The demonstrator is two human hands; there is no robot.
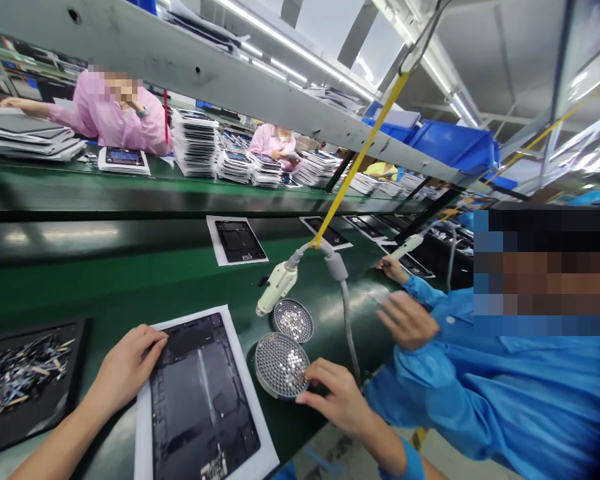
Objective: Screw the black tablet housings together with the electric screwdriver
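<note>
A tablet housing (180, 413), dark inside and backed by a white sheet, lies on the green bench in front of me. My left hand (130, 363) rests at its upper left edge, fingers curled and thumb against the index fingertip. To the right, my right hand (337, 397) has its thumb and index finger closed at the rim of a round, perforated screw tray (277, 360); whether a screw is between them is hidden. A second round tray (293, 320) with shiny screws sits just behind. Above them hangs a pale electric screwdriver (279, 287), which neither hand touches.
At the left is a black tray (75, 380) of small strips. More housings (240, 240) line the belt. A yellow strap (363, 160) and grey cable (350, 327) hang close by. A co-worker in a blue sleeve (430, 380) works at right; stacked units (195, 143) stand beyond.
</note>
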